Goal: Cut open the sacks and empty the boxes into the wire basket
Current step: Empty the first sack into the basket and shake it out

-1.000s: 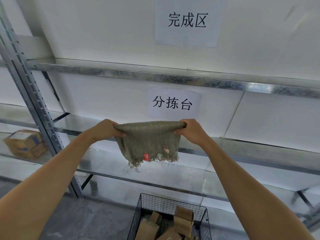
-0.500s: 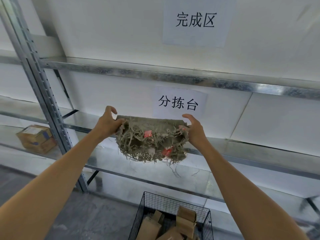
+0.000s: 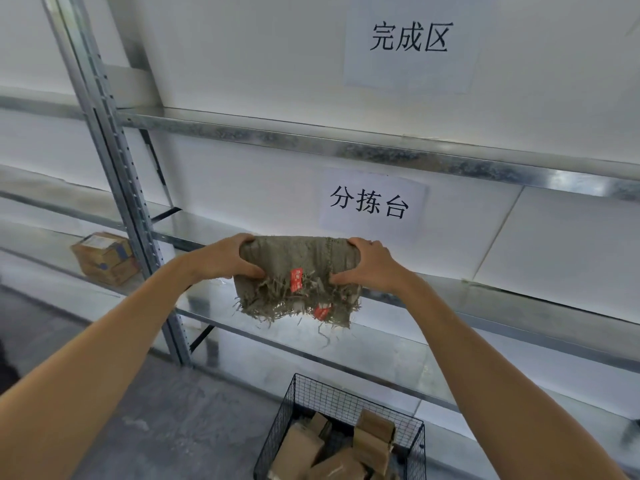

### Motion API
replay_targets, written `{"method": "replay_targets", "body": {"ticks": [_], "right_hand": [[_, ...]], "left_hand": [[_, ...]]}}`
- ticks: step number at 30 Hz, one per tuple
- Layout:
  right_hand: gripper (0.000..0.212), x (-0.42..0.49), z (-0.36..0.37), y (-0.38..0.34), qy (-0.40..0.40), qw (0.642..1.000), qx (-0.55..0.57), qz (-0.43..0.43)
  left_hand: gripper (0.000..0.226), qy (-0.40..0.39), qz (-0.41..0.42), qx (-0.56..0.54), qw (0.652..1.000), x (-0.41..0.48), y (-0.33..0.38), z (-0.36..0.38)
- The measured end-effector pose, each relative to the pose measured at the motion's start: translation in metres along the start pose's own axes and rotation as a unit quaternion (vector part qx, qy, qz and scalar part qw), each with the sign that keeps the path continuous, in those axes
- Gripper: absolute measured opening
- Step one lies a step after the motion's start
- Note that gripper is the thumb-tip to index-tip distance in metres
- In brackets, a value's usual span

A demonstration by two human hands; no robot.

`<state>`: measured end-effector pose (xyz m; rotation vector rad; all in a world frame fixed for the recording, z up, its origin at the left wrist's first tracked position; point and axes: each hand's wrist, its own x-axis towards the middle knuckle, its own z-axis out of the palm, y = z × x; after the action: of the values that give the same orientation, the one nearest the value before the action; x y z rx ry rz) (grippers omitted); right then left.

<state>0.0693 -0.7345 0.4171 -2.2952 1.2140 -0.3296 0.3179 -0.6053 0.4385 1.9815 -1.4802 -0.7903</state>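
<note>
Nearest the camera, at the bottom of the view, the wire basket (image 3: 349,403) stands on the grey concrete floor (image 3: 145,410) with several brown cardboard boxes (image 3: 372,441) heaped inside it, which suggests the emptying of this sack is done. Above it, held out at arm's length, the empty sack (image 3: 298,271) of coarse grey-green weave is gathered into a folded wad between both hands: the left hand (image 3: 225,259) clamps its left end and the right hand (image 3: 369,265) its right end, fingers (image 3: 337,278) curled tight into the cloth on each side. The frayed cut edge hangs down loose with red tags showing, so the wad is probably being folded flat to keep the limp fabric and its threads tidy before it is put away. It sits in the air in front of the middle shelf (image 3: 519,306) of a galvanised metal rack, not resting on it. Further left on that shelf level, past the perforated upright (image 3: 117,161), one more cardboard carton (image 3: 104,258) sits alone. Behind everything a white wall carries two paper signs, the lower sign (image 3: 370,202) just above the sack and the upper sign (image 3: 410,39) over the top shelf (image 3: 346,140).
</note>
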Motion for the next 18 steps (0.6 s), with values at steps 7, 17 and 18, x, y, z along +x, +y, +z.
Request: {"method": "replay_targets", "body": {"ticks": [7, 17, 18], "right_hand": [[0.041, -0.005, 0.013, 0.001, 0.089, 0.986, -0.118, -0.074], [0.010, -0.008, 0.022, -0.022, -0.047, 0.974, 0.204, -0.090], [0.008, -0.011, 0.025, -0.028, -0.058, 0.967, 0.231, -0.093]], "left_hand": [[0.038, 0.146, -0.005, 0.143, 0.979, -0.031, -0.017, 0.016], [0.012, 0.168, -0.073, -0.082, 0.980, -0.089, -0.048, -0.006], [0.011, 0.176, -0.082, -0.113, 0.974, -0.094, -0.056, -0.009]]}}
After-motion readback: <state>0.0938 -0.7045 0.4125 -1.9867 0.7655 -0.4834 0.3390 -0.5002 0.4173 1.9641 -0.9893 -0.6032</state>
